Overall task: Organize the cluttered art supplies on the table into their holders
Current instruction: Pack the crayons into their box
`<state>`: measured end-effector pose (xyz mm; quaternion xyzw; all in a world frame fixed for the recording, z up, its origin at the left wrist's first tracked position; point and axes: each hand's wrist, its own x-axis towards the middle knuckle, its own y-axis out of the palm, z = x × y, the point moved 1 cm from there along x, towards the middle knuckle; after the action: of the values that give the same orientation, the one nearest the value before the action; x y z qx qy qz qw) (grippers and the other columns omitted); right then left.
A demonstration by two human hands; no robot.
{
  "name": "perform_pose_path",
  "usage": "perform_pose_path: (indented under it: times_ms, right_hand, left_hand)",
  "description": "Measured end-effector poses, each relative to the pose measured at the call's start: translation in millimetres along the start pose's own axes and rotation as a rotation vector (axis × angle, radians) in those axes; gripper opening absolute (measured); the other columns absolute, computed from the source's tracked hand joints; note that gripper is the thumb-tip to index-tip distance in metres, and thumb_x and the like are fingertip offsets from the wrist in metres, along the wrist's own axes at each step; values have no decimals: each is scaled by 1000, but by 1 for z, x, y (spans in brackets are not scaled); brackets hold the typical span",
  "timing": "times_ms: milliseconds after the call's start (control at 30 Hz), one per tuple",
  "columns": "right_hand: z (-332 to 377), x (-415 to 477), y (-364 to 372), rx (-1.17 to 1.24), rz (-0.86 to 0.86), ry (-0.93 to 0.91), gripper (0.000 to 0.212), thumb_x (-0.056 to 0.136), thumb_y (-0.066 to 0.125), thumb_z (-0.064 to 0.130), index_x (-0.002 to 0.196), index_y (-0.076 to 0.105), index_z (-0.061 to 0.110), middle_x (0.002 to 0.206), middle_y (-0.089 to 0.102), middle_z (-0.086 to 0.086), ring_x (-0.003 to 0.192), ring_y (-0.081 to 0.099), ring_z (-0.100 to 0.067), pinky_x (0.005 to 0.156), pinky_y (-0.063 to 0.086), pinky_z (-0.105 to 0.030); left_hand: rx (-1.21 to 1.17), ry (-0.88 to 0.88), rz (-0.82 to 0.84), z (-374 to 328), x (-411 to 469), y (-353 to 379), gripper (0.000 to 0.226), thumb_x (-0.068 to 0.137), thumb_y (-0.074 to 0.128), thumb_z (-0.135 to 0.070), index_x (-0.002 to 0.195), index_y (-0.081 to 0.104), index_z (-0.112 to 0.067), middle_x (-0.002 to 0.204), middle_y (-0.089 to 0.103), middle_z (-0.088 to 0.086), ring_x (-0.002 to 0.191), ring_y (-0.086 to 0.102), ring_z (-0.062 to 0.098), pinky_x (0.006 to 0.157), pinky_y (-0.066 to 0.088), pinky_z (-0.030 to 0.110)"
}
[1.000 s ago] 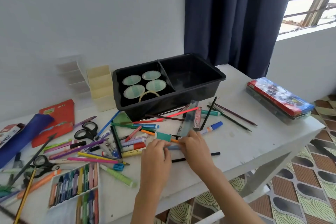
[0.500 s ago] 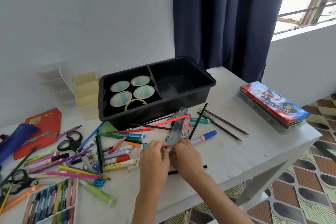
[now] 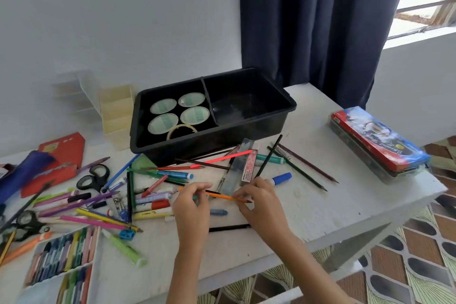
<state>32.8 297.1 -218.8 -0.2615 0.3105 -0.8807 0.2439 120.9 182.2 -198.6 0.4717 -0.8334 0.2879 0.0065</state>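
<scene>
left hand pinching orange pencil at blunt end, right hand pinching near tip, pencil level over white table, just front of black tray, amid scattered pens

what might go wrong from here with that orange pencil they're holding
1. The left hand and right hand pinch the orange pencil low over the pile. Swinging it toward a holder might sweep the clear ruler or nearby pens aside.
2. The black pencil lies loose near the front edge of the table, just by the wrists. A nudge could roll it off.
</scene>
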Motion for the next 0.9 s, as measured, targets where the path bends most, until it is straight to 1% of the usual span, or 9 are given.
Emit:
perform_pose_path:
  times_ms: [100, 200, 300, 400, 467, 567, 633, 767, 900]
  right_hand:
    - [10, -4, 11, -31, 30, -119, 15, 80, 71, 27, 95, 73, 21, 86, 50, 8, 87, 42, -10, 74, 37, -22]
    - [14, -4, 21, -161, 77, -181, 20, 73, 76, 31, 91, 75, 22, 80, 53, 4, 83, 47, -18, 71, 34, -26]
    - [13, -5, 22, -175, 84, -170, 18, 74, 75, 30, 90, 74, 22, 82, 53, 4, 85, 46, -18, 73, 36, -25]
    - [10, -4, 9, 17, 126, -90, 15, 80, 69, 28, 92, 71, 21, 89, 55, 7, 89, 45, -9, 77, 37, -14]
    - [8, 0, -7, 208, 94, 11, 8, 79, 72, 24, 85, 69, 21, 85, 59, 8, 82, 49, -4, 73, 39, -10]
    - [-1, 5, -33, 502, 54, 219, 8, 79, 74, 19, 83, 67, 19, 81, 66, 4, 76, 59, -7, 69, 49, -16]
    - [-12, 7, -50, 628, -37, 301, 7, 80, 72, 18, 86, 68, 16, 80, 69, 1, 75, 63, -9, 68, 51, -17]
    - [-34, 9, -74, 782, -205, 457, 13, 86, 65, 20, 96, 67, 13, 79, 71, -2, 76, 68, -14, 66, 53, -18]
    - [-50, 6, -86, 822, -252, 531, 12, 90, 57, 22, 98, 65, 16, 77, 68, -6, 69, 67, -20, 63, 56, -22]
  left_hand:
    - [-22, 9, -38, -2, -1, -5, 32, 88, 50, 7, 90, 66, -20, 90, 61, -19, 90, 57, -4, 74, 43, 4]
    - [-17, 17, -42, -2, -3, -8, 32, 87, 50, 7, 90, 66, -20, 90, 61, -18, 92, 57, -3, 75, 41, 2]
    - [-7, 26, -37, -4, -5, -7, 31, 87, 50, 7, 90, 66, -19, 89, 59, -21, 91, 55, -8, 75, 41, 1]
    - [8, 69, -30, -7, -5, -1, 28, 87, 52, 7, 91, 66, -17, 88, 60, -17, 92, 53, -13, 76, 41, 1]
    - [18, 94, 0, -12, -1, 9, 23, 87, 55, 2, 92, 67, -16, 90, 62, -10, 90, 55, -5, 74, 42, 3]
    - [52, 57, 79, -22, 5, 29, 16, 88, 57, -8, 97, 65, -19, 97, 61, -8, 95, 55, 4, 80, 46, 14]
    - [106, 100, 152, -31, 10, 47, 16, 89, 57, -11, 99, 65, -20, 101, 61, -7, 100, 53, 5, 87, 46, 21]
    - [198, 215, 299, -53, 22, 83, 22, 92, 53, -13, 110, 63, -19, 114, 60, -5, 112, 48, 6, 97, 39, 21]
    - [557, 311, 399, -62, 33, 107, 35, 91, 54, -13, 126, 53, -18, 130, 50, -2, 123, 40, 13, 103, 34, 26]
